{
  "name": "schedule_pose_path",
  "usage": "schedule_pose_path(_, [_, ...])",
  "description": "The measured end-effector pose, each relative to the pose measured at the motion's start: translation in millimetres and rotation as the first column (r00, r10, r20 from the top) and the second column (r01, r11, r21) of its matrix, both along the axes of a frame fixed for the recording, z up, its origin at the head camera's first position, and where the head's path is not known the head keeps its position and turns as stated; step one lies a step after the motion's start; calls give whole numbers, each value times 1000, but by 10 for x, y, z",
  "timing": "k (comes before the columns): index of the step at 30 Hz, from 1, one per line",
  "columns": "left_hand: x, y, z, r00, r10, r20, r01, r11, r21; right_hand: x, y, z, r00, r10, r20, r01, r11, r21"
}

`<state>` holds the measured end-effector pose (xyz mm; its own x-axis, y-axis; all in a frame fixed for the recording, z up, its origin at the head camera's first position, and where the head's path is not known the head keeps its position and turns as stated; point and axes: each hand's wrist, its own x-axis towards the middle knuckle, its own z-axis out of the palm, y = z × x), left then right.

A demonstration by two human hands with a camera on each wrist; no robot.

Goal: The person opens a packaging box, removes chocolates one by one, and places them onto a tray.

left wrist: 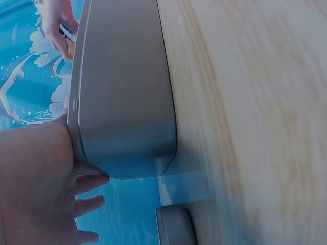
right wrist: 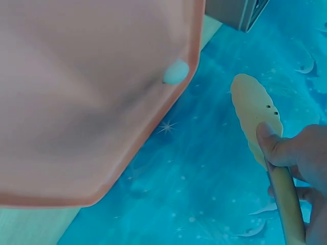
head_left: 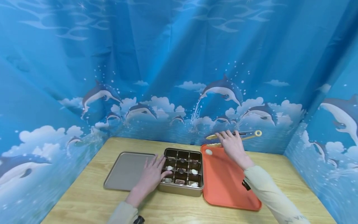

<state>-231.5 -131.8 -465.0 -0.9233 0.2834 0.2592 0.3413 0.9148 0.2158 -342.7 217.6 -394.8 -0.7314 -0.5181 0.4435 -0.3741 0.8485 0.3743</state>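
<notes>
My right hand [head_left: 232, 145] grips a pair of tongs [right wrist: 250, 102] with pale yellow, scalloped tips, held above the far end of an orange tray [head_left: 223, 183]. One white egg-shaped piece [head_left: 208, 152] lies in that tray's far left corner, apart from the tongs. At the middle of the table stands a brown metal box [head_left: 180, 189] split into several compartments, some with white or dark pieces inside. My left hand [head_left: 152, 174] rests at the box's left edge, fingers extended and thumb over the rim. Nothing is held in it.
A flat grey-brown metal tray or lid [head_left: 127, 169] lies left of the box, partly behind my left hand. The orange tray stands close against the box's right side. Behind the wooden table [head_left: 84, 202] hangs a blue dolphin-print curtain [head_left: 167, 62].
</notes>
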Motion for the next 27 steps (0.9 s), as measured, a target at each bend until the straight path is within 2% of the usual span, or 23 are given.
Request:
schedule_pose_path(4, [6, -3, 6, 1000, 4, 6, -4, 1000, -8, 42, -101, 50, 998, 44, -38, -44, 999, 5])
schedule_pose_path(10, [8, -5, -1, 1000, 4, 9, -4, 1000, -16, 123, -386, 175, 984, 156, -89, -151, 987, 59])
schedule_pose_path(19, [-4, -18, -14, 1000, -5, 3, 5, 1000, -8, 148, -876, 299, 964, 266, -17, -259, 949, 179])
schedule_pose_path(23, [3, -15, -11, 1000, -7, 2, 7, 1000, 4, 154, -1033, 293, 963, 268, 14, -263, 930, 256])
schedule_pose_path(27, [9, -13, -14, 1000, -6, 0, 6, 1000, 11, 142, -1159, 271, 963, 270, 8, -257, 905, 338])
